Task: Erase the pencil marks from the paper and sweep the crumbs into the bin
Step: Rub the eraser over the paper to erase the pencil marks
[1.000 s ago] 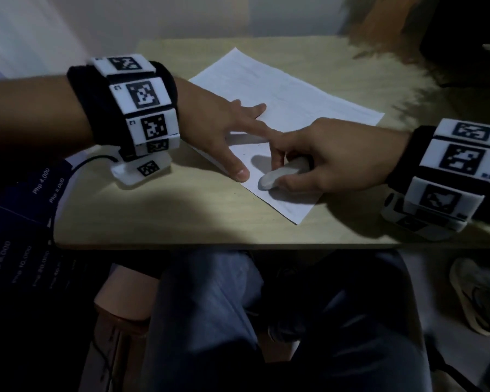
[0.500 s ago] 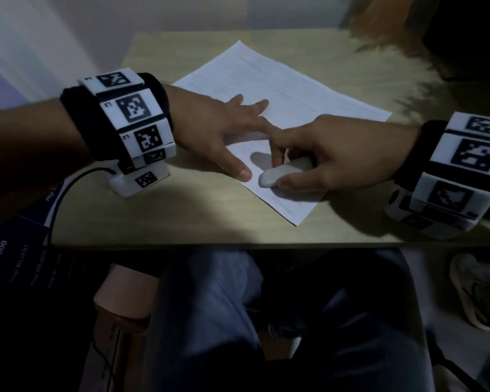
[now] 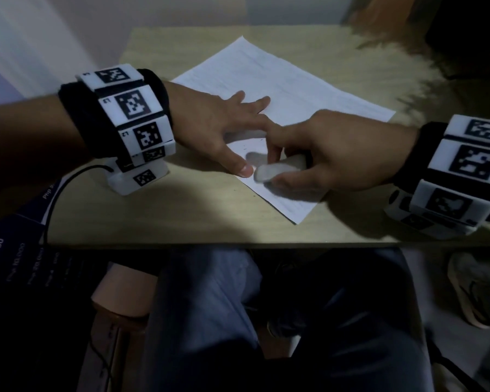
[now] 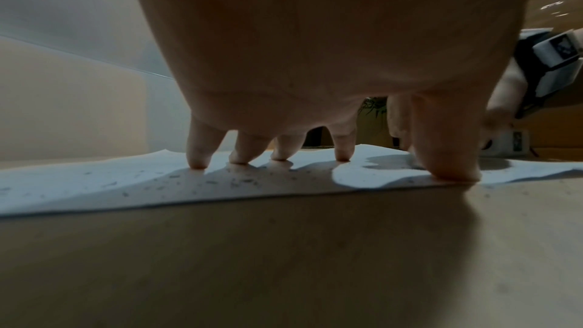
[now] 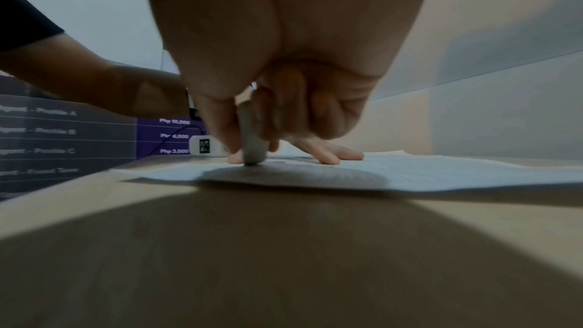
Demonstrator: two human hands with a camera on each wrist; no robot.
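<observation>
Both hands on paper (image 3: 289, 89) — right (image 3: 331, 154) grips eraser (image 3: 277, 169)

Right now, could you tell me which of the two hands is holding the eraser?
The right hand pinches the eraser against the paper; the left hand only presses spread fingers flat on the sheet.

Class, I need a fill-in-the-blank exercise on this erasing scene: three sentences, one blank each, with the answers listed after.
1. The right hand grips a white ____.
2. The left hand presses its fingers flat on the ____.
3. Grey crumbs lie scattered on the paper, which lies on the ____.

Missing words: eraser; paper; table
</observation>
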